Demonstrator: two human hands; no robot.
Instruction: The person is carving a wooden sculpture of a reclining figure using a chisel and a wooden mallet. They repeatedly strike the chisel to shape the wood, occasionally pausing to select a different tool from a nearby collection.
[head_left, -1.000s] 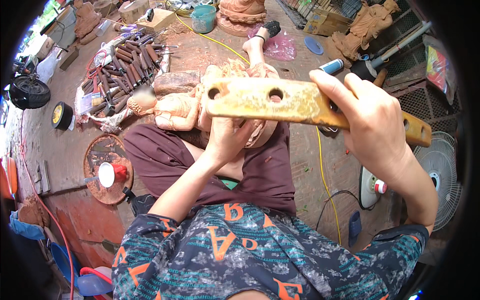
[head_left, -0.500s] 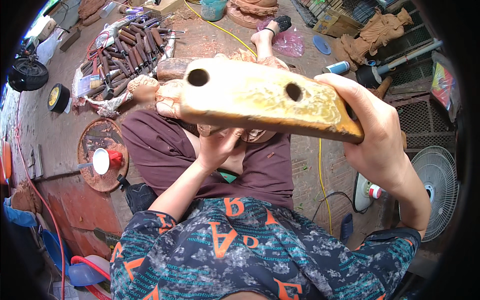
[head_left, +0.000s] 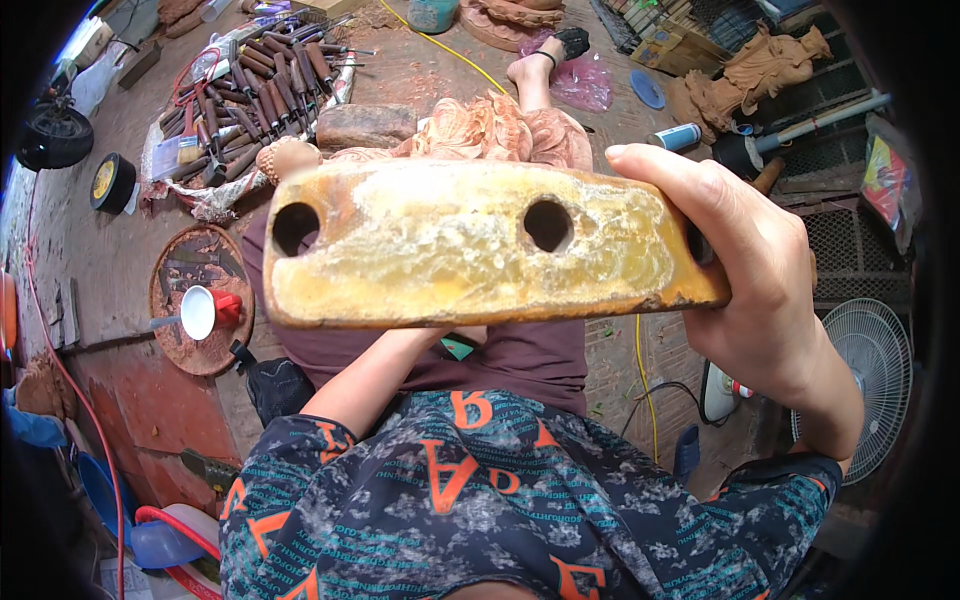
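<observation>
So our chunky yellow bar-shaped block, maybe painted wood [head_left: 420, 250], sits mid-view, gripped only at its 3 o'clock end by our right hand [head_left: 755, 260]. If that hold loosens, we could drop it on the reddish carved wooden figure [head_left: 480, 130] behind, toward 12. It's blotchy, scuffed, dark-edged. Our left hand [head_left: 468, 334], at 6, is mostly hidden; can't tell its state.
</observation>
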